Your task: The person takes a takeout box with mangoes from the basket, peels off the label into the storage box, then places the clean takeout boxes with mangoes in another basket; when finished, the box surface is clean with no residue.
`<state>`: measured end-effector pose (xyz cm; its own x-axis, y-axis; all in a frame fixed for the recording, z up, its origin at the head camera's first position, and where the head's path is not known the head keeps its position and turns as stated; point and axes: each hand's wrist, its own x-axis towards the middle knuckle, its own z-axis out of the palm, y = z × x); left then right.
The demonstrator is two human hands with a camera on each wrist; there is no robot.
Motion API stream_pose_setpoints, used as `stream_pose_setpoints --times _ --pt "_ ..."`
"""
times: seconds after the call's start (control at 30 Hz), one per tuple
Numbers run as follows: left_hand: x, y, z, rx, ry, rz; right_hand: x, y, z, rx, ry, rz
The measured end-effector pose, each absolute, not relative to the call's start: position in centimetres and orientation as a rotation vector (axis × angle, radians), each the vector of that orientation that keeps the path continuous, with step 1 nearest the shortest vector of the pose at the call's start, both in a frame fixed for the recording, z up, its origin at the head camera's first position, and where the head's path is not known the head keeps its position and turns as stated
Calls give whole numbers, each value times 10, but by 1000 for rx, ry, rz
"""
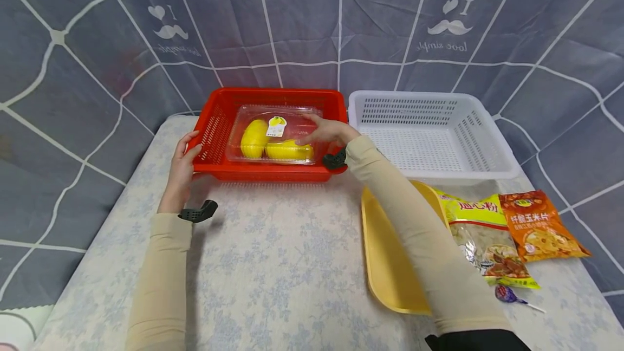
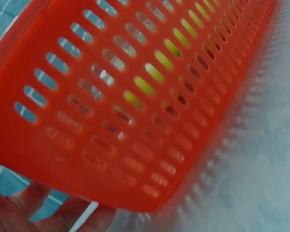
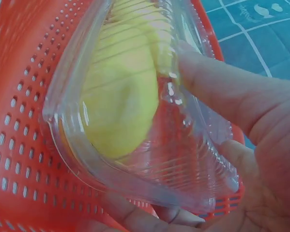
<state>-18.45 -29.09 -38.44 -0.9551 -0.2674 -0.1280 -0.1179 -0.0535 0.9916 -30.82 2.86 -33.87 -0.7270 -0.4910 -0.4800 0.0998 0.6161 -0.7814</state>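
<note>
A red plastic basket (image 1: 273,173) with slotted walls stands at the back left of the table. My left hand (image 1: 180,172) grips its left end by the rim; in the left wrist view those fingers (image 2: 62,215) show below the red wall. Inside the basket is a clear plastic box (image 1: 297,118) with a white label (image 1: 276,127) and yellow mango-like fruit (image 1: 254,138). My right hand (image 1: 329,131) holds the box at its right end. In the right wrist view, thumb and fingers are spread around the box's end (image 3: 183,164).
A white slotted basket (image 1: 414,148) stands right of the red one. In front are a yellow tray (image 1: 390,264), partly under my right forearm, a yellow-green food bag (image 1: 487,237), an orange snack bag (image 1: 541,226) and a purple-wrapped lollipop (image 1: 507,293). A grey curtain (image 1: 302,26) hangs behind.
</note>
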Motion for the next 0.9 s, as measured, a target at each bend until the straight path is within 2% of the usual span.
stream_pose_setpoints --times 0.5,0.9 --pt "-187 -290 -388 440 -1984 -2211 -303 34 -338 -374 2148 -1307" --pt "-189 -292 -388 452 -2008 -2205 -291 60 -327 -444 2355 -1556"
